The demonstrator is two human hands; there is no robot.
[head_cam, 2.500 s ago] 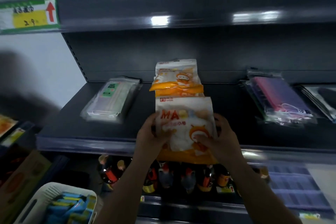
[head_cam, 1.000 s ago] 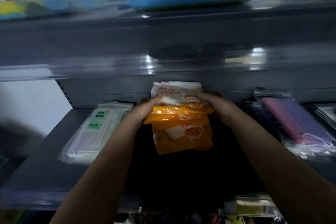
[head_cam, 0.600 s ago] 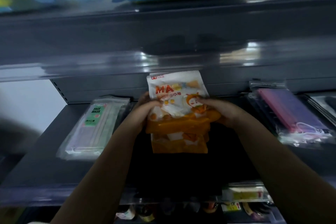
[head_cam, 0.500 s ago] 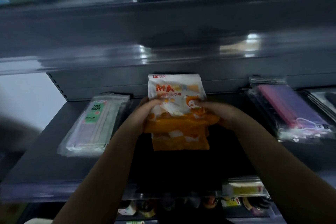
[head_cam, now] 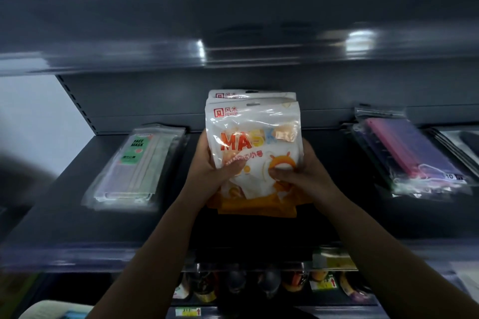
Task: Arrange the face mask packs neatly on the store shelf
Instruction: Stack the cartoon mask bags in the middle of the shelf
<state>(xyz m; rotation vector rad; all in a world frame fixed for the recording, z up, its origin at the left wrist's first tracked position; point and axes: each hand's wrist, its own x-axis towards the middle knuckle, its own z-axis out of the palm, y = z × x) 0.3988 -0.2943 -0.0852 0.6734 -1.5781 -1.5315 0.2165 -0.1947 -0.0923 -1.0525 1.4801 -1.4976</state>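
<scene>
A stack of white-and-orange mask packs, printed "MASK", stands tilted up in the middle of the dark grey shelf. My left hand grips the stack's left side, thumb on its front. From the right, my right hand grips it too, its thumb pressed on the front pack. Behind the front pack, the top edge of a second pack shows. The packs' orange bottoms rest low between my wrists.
A clear "FACE MASK" pack with a green label lies on the shelf's left. Pink and purple mask packs lie at the right. Another shelf hangs overhead. Bottles stand on the shelf below.
The orange packs, spread along the shelf earlier, are now gathered into one stack. My hands have drawn it up and toward me, and its front face is tilted up.
</scene>
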